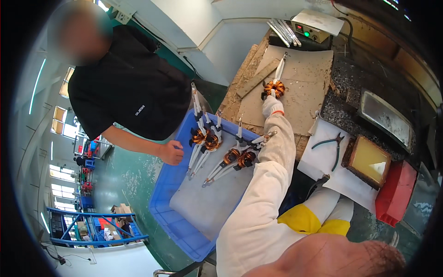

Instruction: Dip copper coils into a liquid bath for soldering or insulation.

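Note:
My left hand (272, 107), in a white glove with an orange-red cuff edge, reaches out over the bench. Its fingers are closed at the near side of a ring-shaped copper coil (275, 87), apparently on its white-sleeved leads. More white-sleeved leads (280, 67) with bare metal tips point away from the coil's far side. Cardboard (307, 69) lies beneath the coil, with a wooden strip (258, 78) to its left. My right hand is not in view. Left of my sleeve, a blue bin (161, 194) holds several similar coils (212, 142) with white leads.
Pliers (338, 150) lie on white paper beside a framed tray of yellowish material (369, 159). A metal-lidded pot (385, 117), a red container (396, 194) and a control box (314, 27) with a green light stand around. At left, a person in black (134, 83) extends a bare hand (171, 152) over the bin's edge.

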`<state>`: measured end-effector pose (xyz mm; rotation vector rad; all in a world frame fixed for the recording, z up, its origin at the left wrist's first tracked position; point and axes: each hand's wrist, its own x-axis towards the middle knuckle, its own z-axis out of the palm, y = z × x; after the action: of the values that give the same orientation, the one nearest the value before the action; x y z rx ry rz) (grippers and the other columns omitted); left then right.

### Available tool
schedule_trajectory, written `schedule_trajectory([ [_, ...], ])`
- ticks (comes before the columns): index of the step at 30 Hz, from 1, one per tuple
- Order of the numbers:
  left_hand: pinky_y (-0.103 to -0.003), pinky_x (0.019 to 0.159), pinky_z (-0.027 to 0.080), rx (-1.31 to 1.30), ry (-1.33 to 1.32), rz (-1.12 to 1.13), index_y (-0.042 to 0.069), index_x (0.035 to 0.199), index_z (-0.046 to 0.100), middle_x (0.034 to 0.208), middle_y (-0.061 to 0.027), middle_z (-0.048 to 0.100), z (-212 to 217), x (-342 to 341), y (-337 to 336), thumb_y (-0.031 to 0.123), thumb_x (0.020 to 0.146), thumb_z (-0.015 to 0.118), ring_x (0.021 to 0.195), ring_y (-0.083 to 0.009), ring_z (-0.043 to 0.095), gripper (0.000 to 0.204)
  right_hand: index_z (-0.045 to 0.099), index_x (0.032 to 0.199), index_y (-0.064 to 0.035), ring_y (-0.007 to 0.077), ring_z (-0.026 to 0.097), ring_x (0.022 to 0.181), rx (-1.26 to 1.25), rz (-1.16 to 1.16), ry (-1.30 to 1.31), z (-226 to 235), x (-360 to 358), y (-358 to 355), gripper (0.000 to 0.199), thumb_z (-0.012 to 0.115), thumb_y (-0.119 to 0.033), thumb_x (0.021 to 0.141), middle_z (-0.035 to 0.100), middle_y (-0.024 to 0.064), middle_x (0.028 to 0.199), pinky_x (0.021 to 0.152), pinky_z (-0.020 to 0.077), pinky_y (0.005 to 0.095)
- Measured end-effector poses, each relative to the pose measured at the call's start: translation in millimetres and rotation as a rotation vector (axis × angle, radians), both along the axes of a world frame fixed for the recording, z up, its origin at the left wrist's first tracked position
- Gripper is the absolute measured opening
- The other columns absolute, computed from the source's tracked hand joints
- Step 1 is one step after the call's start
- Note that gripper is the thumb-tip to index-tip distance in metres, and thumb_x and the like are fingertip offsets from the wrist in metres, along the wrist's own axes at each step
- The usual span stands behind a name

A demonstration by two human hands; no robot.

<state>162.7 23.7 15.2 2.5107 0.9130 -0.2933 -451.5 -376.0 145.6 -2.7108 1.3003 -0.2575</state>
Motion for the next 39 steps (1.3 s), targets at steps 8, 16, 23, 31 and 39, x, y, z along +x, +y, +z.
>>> schedule_trajectory([
  [8,-0.052,0.082,0.052,-0.191,-0.461,-0.031,0.005,0.105,0.065,0.104,-0.0222,0.069,0,-27,-3,0.034,0.085,0.060,0.096,-0.0420,0.067,0.035,0.042,0.146,-0.0070,0.0359,0.041,0.136,0.067,0.222,-0.208,-43,-21,-34,0.054,0.048,0.003,0.093,0.039,0.0170,0.150,0.110,0.0374,0.0412],
  [16,-0.041,0.067,0.049,-0.453,-0.753,0.004,0.002,0.092,0.065,0.077,-0.0126,0.068,29,-110,-24,0.036,0.084,0.069,0.069,-0.0277,0.066,0.035,0.046,0.143,-0.0054,0.0324,0.050,0.129,0.040,0.416,-0.316,-10,25,-5,0.049,0.049,0.004,0.095,0.043,0.0161,0.147,0.106,0.0441,0.0390],
  [23,-0.025,0.074,0.051,-1.306,-0.503,-0.399,0.001,0.114,0.066,0.094,-0.0005,0.071,100,-267,-47,0.016,0.090,0.066,0.084,-0.0035,0.062,0.028,0.061,0.121,0.0002,0.0396,0.057,0.119,-0.247,0.804,-0.450,69,108,78,0.033,0.055,0.010,0.091,0.059,0.0195,0.128,0.103,0.0466,0.0448],
  [31,-0.036,0.076,0.055,-0.736,-0.116,-1.412,0.007,0.092,0.067,0.087,-0.0143,0.068,136,-391,-43,0.026,0.081,0.070,0.083,-0.0266,0.069,0.022,0.061,0.115,-0.0049,0.0380,0.059,0.112,-0.389,1.292,-0.185,72,125,168,0.049,0.072,-0.010,0.068,0.060,0.0178,0.118,0.099,0.0492,0.0526],
  [39,-0.038,0.066,0.054,-0.563,-0.816,-1.625,0.017,0.091,0.066,0.087,-0.0048,0.064,130,-427,-51,0.023,0.075,0.072,0.083,-0.0254,0.064,0.018,0.055,0.125,-0.0072,0.0386,0.061,0.102,0.271,0.913,-0.154,-22,47,150,0.064,0.077,-0.003,0.066,0.061,0.0189,0.110,0.085,0.0522,0.0431],
])
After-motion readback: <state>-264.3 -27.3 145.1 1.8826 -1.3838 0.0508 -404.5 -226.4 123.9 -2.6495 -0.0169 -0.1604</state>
